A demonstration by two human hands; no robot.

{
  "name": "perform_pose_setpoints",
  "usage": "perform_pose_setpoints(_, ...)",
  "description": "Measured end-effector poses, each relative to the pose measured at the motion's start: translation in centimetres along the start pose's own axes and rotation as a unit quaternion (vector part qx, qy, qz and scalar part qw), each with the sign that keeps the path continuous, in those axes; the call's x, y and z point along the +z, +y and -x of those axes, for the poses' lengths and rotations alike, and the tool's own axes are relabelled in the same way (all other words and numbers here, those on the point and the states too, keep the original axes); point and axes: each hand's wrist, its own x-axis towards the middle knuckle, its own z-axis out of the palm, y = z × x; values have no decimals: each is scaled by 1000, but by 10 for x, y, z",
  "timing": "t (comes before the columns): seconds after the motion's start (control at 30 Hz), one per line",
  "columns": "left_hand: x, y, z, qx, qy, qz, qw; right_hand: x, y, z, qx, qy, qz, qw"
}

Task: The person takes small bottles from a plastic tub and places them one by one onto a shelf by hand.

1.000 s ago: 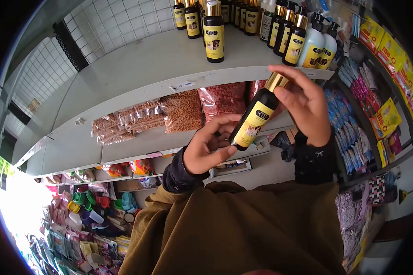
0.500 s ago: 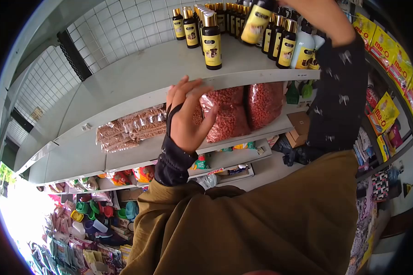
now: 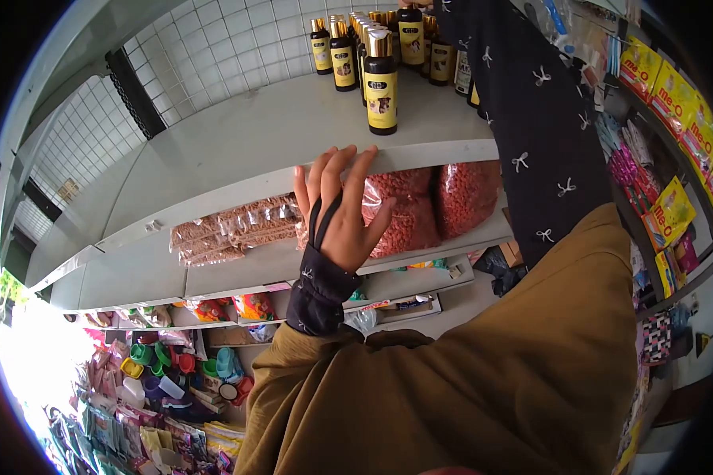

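My left hand (image 3: pixel 342 214) rests at the front lip of the upper shelf (image 3: pixel 238 119), fingers spread and holding nothing. A dark bottle with a gold cap and yellow label (image 3: pixel 382 95) stands upright just beyond its fingertips. My right arm reaches to the back of the shelf. Of my right hand (image 3: pixel 428 3) only a sliver shows at the top edge, at the cap of a dark yellow-labelled bottle (image 3: pixel 411 41); most fingers are cut off. That bottle looks upright and seems gripped by its top. Rows of similar bottles (image 3: pixel 343 59) stand around it.
Below the upper shelf lie bags of red pellets (image 3: pixel 404 214) and packs of brown pellets (image 3: pixel 234 229). A wire grid (image 3: pixel 230 55) backs the shelf. Yellow pouches (image 3: pixel 673 99) hang at right. Colourful bowls (image 3: pixel 162 360) and packets fill the lower left.
My right hand has moved left and farther back with the bottle, which has gone from tilted to upright. My left hand has shifted slightly right and down in view, staying by the shelf lip.
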Motion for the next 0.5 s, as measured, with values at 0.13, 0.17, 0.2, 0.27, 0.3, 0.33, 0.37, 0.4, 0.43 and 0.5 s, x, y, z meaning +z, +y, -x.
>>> perform_pose_setpoints(0.13, 5, -3, 2, -9, 10, 7, 1000, 15, 10, -13, -28, -40, -10, 999)
perform_pose_setpoints(0.17, 5, -3, 1, -9, 12, 7, 1000, 20, 11, -17, -28, -42, -2, 999)
perform_pose_setpoints(0.2, 6, -3, 1, -11, 14, 8, 1000, 22, 13, -22, -29, -46, 7, 999)
perform_pose_setpoints(0.27, 7, -3, 1, -16, 17, 7, 1000, 28, 17, -31, -32, -53, 23, 998)
perform_pose_setpoints(0.3, 7, -3, 2, -18, 17, 7, 1000, 32, 19, -36, -33, -55, 30, 997)
perform_pose_setpoints(0.33, 8, -2, 2, -19, 16, 8, 1000, 35, 20, -40, -34, -56, 37, 997)
perform_pose_setpoints(0.37, 8, -3, 2, -19, 15, 8, 1000, 36, 22, -43, -34, -56, 44, 997)
perform_pose_setpoints(0.4, 8, -3, 1, -19, 17, 6, 1000, 38, 24, -47, -35, -56, 51, 996)
perform_pose_setpoints(0.43, 9, -3, 1, -20, 18, 9, 1000, 39, 25, -51, -36, -56, 59, 996)
perform_pose_setpoints(0.5, 9, -3, 2, -22, 18, 15, 999, 43, 28, -58, -37, -58, 73, 995)
